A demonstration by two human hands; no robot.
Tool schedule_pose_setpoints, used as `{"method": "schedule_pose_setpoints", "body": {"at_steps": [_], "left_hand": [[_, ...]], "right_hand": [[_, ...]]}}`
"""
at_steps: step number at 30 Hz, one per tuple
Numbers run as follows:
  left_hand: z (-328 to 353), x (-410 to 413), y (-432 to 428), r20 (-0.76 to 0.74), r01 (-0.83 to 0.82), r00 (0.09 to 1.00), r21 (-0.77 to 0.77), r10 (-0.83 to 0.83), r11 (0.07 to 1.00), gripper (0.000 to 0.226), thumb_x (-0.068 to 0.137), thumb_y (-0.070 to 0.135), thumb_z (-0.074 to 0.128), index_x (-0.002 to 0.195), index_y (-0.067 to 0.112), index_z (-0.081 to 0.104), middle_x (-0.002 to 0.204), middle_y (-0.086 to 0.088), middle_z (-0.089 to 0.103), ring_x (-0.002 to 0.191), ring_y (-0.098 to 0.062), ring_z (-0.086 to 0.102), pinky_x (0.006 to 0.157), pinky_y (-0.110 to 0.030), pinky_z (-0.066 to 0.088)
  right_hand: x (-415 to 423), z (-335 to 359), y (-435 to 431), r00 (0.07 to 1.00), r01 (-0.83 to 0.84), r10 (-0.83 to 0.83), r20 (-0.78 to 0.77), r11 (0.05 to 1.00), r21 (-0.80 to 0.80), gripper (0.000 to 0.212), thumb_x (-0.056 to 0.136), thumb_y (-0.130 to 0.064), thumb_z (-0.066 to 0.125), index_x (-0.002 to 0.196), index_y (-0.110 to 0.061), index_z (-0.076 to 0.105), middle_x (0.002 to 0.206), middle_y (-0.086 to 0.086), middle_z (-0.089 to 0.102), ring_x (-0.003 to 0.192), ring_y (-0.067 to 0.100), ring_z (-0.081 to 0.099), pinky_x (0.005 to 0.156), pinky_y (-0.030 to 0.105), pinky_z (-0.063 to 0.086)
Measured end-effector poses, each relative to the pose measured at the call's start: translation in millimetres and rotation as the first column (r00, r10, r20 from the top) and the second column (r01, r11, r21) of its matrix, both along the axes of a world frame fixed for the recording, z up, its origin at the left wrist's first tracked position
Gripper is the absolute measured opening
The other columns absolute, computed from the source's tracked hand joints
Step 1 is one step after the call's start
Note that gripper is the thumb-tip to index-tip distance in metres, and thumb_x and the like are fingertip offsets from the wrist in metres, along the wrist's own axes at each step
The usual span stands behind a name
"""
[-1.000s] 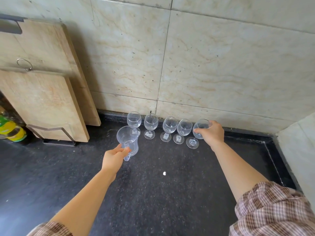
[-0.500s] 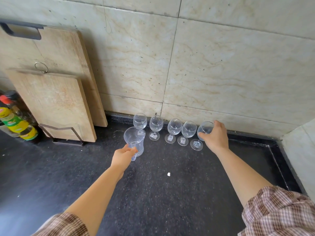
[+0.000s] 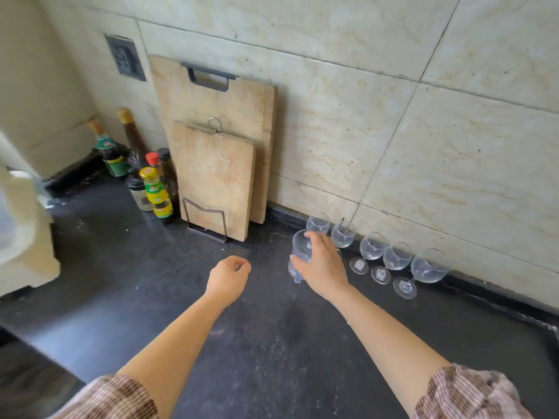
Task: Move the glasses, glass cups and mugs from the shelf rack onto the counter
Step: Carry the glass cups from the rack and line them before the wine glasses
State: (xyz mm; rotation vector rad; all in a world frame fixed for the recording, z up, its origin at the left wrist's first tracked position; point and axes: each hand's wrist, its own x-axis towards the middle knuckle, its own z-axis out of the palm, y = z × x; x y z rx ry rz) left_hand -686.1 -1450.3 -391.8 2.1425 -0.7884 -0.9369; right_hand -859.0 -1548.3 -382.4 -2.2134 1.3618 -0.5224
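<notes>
A clear glass mug (image 3: 300,256) stands on the black counter (image 3: 272,343) in front of a row of several wine glasses along the wall. My right hand (image 3: 322,267) wraps around the mug from the right and covers much of it. The rightmost wine glass (image 3: 428,269) stands free at the end of the row, next to another wine glass (image 3: 396,256). My left hand (image 3: 228,278) hovers left of the mug with fingers loosely curled and nothing in it. The shelf rack is not in view.
Two wooden cutting boards (image 3: 216,176) lean on the tiled wall in a wire stand. Several sauce bottles (image 3: 152,189) cluster left of them. A cream appliance (image 3: 21,237) sits at the far left edge. A wall socket (image 3: 124,58) is above.
My left hand has let go of the glass mug and drawn back left. My right hand left the rightmost wine glass and closed on the mug. The view swung left.
</notes>
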Motion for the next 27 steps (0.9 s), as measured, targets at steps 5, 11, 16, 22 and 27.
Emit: {"method": "schedule_pose_setpoints", "body": {"at_steps": [5,11,16,22,27], "left_hand": [[18.7,51.6,103.7,0.037,-0.193,0.980,-0.064,0.196,0.979,0.020,0.090,0.025,0.048,0.100,0.024,0.065,0.098,0.001,0.066,0.066,-0.008,0.055,0.047,-0.022,0.037],[43.9,106.3,264.8,0.208,-0.332,0.916,-0.091,0.344,0.939,0.021,0.089,0.026,0.049,0.103,0.023,0.066,0.097,0.005,0.066,0.078,-0.015,0.059,0.066,-0.023,0.043],[65.2,139.9,418.2,0.326,-0.420,0.838,-0.127,0.438,0.899,0.024,0.087,0.029,0.054,0.106,0.022,0.067,0.102,-0.002,0.073,0.091,-0.019,0.065,0.076,-0.026,0.047],[92.5,170.0,610.1,0.486,-0.576,0.683,-0.101,0.545,0.811,0.028,0.087,0.028,0.054,0.112,0.017,0.063,0.116,-0.009,0.066,0.108,-0.028,0.059,0.082,-0.029,0.042],[123.3,193.2,744.0,0.632,-0.724,0.512,-0.047,0.582,0.688,0.038,0.088,0.034,0.049,0.123,0.018,0.055,0.122,-0.014,0.057,0.114,-0.032,0.052,0.094,-0.040,0.043]], "right_hand": [[87.0,0.0,81.9,0.974,-0.222,0.223,-0.027,0.974,0.055,0.058,0.087,-0.038,0.061,0.137,-0.015,0.040,0.138,-0.001,0.045,0.130,0.016,0.037,0.098,0.031,0.039],[173.0,19.0,217.0,0.877,-0.458,0.465,-0.125,0.885,0.082,0.058,0.087,-0.042,0.060,0.135,-0.015,0.041,0.138,0.003,0.045,0.129,0.022,0.037,0.101,0.038,0.040],[228.6,44.2,355.5,0.752,-0.633,0.628,-0.201,0.773,0.048,0.058,0.086,-0.043,0.057,0.133,-0.012,0.042,0.136,0.007,0.046,0.127,0.026,0.038,0.096,0.042,0.039],[295.6,81.6,528.8,0.557,-0.826,0.795,-0.239,0.561,-0.059,0.053,0.086,-0.042,0.057,0.127,-0.010,0.047,0.130,0.010,0.049,0.125,0.030,0.041,0.099,0.045,0.041],[356.3,112.1,657.9,0.367,-0.930,0.895,-0.254,0.343,-0.135,0.057,0.086,-0.038,0.060,0.133,-0.010,0.044,0.133,0.010,0.047,0.127,0.030,0.042,0.102,0.044,0.039]]}}
